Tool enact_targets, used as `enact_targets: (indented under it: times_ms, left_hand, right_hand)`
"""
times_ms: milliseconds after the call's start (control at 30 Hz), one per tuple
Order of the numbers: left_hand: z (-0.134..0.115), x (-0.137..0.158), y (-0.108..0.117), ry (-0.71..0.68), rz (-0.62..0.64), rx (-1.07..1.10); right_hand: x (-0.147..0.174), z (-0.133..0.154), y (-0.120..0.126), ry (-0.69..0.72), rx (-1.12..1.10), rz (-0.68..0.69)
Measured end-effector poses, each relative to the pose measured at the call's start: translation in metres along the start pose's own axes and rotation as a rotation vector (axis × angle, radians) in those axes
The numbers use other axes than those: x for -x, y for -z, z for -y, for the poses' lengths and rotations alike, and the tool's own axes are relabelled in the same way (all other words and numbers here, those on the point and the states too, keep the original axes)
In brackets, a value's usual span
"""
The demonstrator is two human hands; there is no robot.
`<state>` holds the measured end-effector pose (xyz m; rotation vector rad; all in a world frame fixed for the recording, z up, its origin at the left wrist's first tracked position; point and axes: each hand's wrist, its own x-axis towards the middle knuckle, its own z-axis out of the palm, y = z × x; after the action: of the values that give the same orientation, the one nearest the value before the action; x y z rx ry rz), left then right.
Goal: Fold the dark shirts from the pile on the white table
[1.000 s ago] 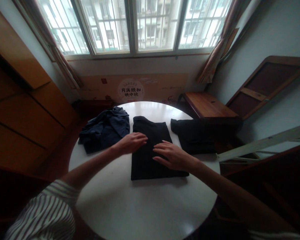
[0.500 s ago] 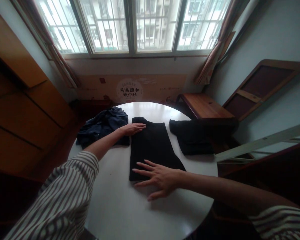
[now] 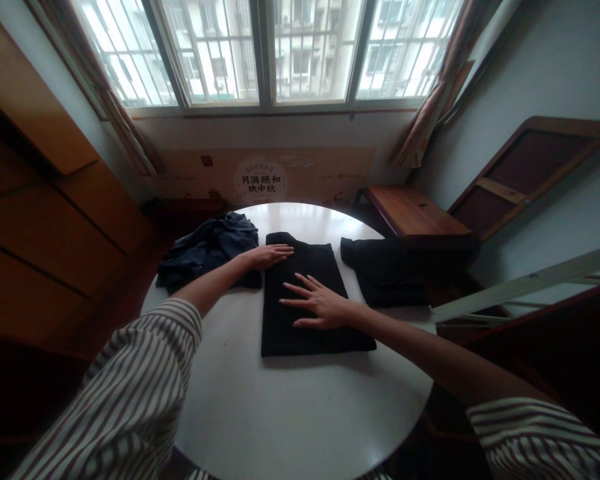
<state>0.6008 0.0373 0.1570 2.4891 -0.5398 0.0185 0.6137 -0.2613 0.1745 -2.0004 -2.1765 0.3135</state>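
A folded black garment (image 3: 300, 337), perhaps trousers, lies flat in the middle of the round white table (image 3: 280, 413). My left hand (image 3: 273, 255) rests on its far left part, fingers stretched out and pointing right. Over the garment's middle is my right hand (image 3: 320, 305), palm down with its fingers spread. Neither hand grips anything. To the left, a crumpled dark blue garment (image 3: 213, 243) sits partly behind my left forearm. Another folded black garment (image 3: 385, 270) lies on the table's right side.
Beyond the table on the right stands a brown wooden bench (image 3: 417, 212), with a wooden-framed panel (image 3: 530, 173) against the wall. Wooden cabinets (image 3: 45, 227) line the left. A pale rail (image 3: 520, 287) runs near the table's right edge. Barred windows (image 3: 305, 53) fill the back.
My right hand has moved from the garment's near edge up to its middle. The near edge now lies straight and uncovered. My left hand stays in place on the cloth.
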Motion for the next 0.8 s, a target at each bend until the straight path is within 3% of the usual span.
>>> enact_targets:
  times_ms: [167, 267, 333, 367, 433, 500, 600, 700, 800]
  left_hand:
    - [-0.024, 0.003, -0.002, 0.101, -0.005, -0.165]
    - [-0.049, 0.019, -0.011, 0.187, -0.274, -0.264]
    - [-0.065, 0.036, -0.019, 0.345, -0.483, -0.263]
    - [-0.073, 0.045, -0.023, 0.450, -0.529, -0.243]
    - [-0.085, 0.059, -0.029, 0.629, -0.481, -0.178]
    - [-0.093, 0.066, -0.032, 0.708, -0.381, -0.102]
    - [-0.097, 0.062, -0.035, 0.717, -0.381, 0.009]
    - [-0.089, 0.052, -0.037, 0.744, -0.420, 0.134]
    - [-0.079, 0.046, -0.040, 0.753, -0.426, 0.272]
  right_hand:
    - [0.059, 0.058, -0.010, 0.124, -0.120, 0.014]
    - [0.085, 0.067, -0.004, 0.002, -0.297, -0.146]
    - [0.094, 0.056, 0.004, -0.199, -0.388, -0.392]
    - [0.097, 0.046, 0.009, -0.318, -0.420, -0.507]
    - [0.095, 0.023, 0.017, -0.552, -0.500, -0.621]
    - [0.086, 0.001, 0.024, -0.751, -0.621, -0.604]
    - [0.064, -0.023, 0.030, -0.946, -0.835, -0.570]
    - [0.040, -0.038, 0.035, -1.063, -0.977, -0.543]
    - [0.026, -0.050, 0.040, -1.093, -1.009, -0.490]
